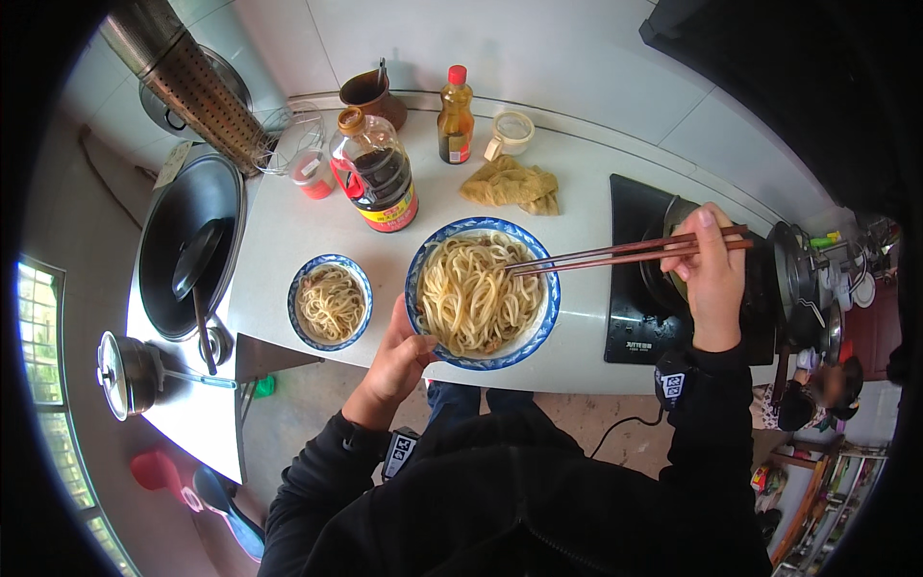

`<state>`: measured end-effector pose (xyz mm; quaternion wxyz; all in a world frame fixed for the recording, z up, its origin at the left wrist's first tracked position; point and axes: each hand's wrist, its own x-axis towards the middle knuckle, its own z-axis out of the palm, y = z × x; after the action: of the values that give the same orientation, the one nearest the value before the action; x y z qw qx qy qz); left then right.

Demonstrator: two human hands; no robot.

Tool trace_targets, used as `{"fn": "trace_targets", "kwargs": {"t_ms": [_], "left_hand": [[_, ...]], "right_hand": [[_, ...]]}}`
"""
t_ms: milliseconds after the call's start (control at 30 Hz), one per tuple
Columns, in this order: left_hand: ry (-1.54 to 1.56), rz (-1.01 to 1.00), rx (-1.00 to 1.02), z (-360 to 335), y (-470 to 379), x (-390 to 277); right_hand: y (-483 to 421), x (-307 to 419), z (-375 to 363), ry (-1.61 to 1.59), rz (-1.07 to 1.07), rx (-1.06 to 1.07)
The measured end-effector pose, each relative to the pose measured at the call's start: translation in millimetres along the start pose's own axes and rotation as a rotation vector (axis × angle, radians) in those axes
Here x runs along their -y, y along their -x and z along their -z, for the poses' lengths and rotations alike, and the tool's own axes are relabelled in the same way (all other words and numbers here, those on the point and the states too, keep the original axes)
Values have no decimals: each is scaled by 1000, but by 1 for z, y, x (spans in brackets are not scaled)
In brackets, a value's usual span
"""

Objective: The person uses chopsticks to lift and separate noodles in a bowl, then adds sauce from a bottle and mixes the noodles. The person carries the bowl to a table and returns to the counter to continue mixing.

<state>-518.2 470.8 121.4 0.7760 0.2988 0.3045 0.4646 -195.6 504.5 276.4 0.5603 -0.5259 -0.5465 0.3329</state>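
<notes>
My left hand [399, 357] grips the lower left rim of a large blue-and-white bowl [554, 288], its thumb over the edge. Thick noodles [479, 292] fill this bowl, with bits of brown topping among them. In my right hand [710, 270] is a pair of reddish-brown wooden chopsticks [620, 254], pointing left. Their tips reach over the bowl's right rim to the noodles. To the left stands a smaller blue-and-white bowl [292, 299] holding more noodles [330, 303].
Behind the bowls are a large soy sauce bottle [382, 180], a smaller red-capped bottle [456, 119], a crumpled cloth [508, 184] and a brown pot [393, 108]. An induction cooker [638, 339] lies beneath my right hand. A wok [162, 288] stands left. Another person [800, 400] is at far right.
</notes>
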Motion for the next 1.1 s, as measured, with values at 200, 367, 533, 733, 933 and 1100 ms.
{"fn": "trace_targets", "kwargs": {"t_ms": [200, 367, 533, 733, 933, 1100], "left_hand": [[-8, 0, -4, -2, 1, -1], [-24, 9, -10, -3, 0, -2], [-20, 2, -12, -4, 2, -2], [-5, 14, -20, 0, 3, -1], [-17, 12, -28, 0, 5, 3], [33, 2, 15, -4, 5, 3]], "right_hand": [[3, 6, 1, -2, 14, -12], [3, -2, -3, 13, 3, 15], [-2, -5, 5, -158, -12, -76], [-3, -10, 1, -502, -292, -183], [10, 13, -2, -753, -339, 73], [32, 46, -5, -1041, -341, 463]]}}
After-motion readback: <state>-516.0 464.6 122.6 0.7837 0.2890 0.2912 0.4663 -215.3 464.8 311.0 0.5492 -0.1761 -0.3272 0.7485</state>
